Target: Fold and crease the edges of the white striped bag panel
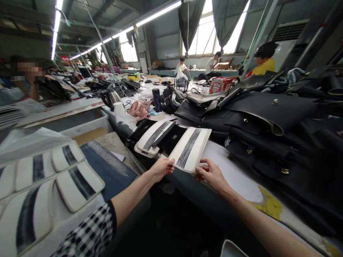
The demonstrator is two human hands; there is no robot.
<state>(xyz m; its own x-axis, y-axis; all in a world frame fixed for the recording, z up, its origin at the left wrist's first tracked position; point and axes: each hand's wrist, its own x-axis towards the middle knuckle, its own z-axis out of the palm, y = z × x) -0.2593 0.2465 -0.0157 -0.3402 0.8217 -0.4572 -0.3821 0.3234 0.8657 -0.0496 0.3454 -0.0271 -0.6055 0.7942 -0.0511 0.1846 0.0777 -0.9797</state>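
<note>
A white panel with a grey stripe (190,148) lies on the worktable's (241,178) near edge. My left hand (162,167) grips its near left corner with thumb and fingers. My right hand (210,174) pinches its near right edge. Just behind it lies a second white striped panel (150,140) with a black strip across it, and a black piece (171,140) sits between the two.
A heap of black leather bags (268,117) fills the table's right side. More white striped panels (75,182) lie on a surface at the left. A pink fan (138,109), a kettle and a red box (219,85) stand farther back. Other people work at distant tables.
</note>
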